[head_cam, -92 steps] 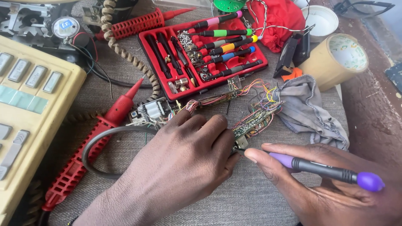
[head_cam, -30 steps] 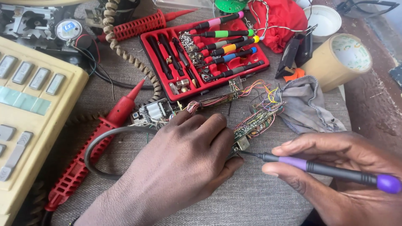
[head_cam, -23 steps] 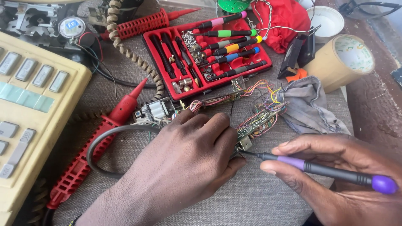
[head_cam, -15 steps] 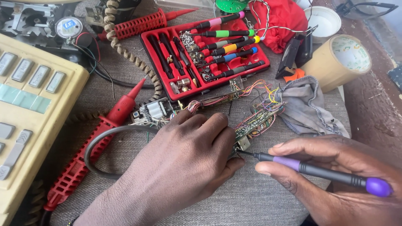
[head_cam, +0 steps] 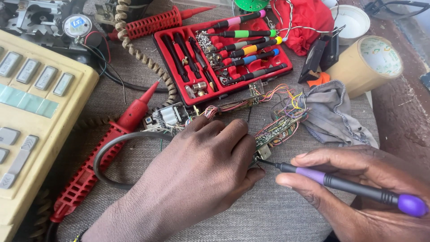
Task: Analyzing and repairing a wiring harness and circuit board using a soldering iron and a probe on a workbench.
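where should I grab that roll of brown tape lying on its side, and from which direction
Grip the brown tape roll across its curved outer wall, coming from above. It lies tilted with its open core facing up and right, and the black clips and grey cloth crowd its left side.

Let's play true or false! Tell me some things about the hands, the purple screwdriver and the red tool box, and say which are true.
1. The right hand holds a purple-handled screwdriver. True.
2. The screwdriver's tip points at the wired circuit board. True.
3. The left hand holds the tape roll. False: it rests by the circuit board; the roll stands apart.
4. The red screwdriver case is shut. False: it lies open, tools showing.
5. A grey cloth lies beside the board. True.
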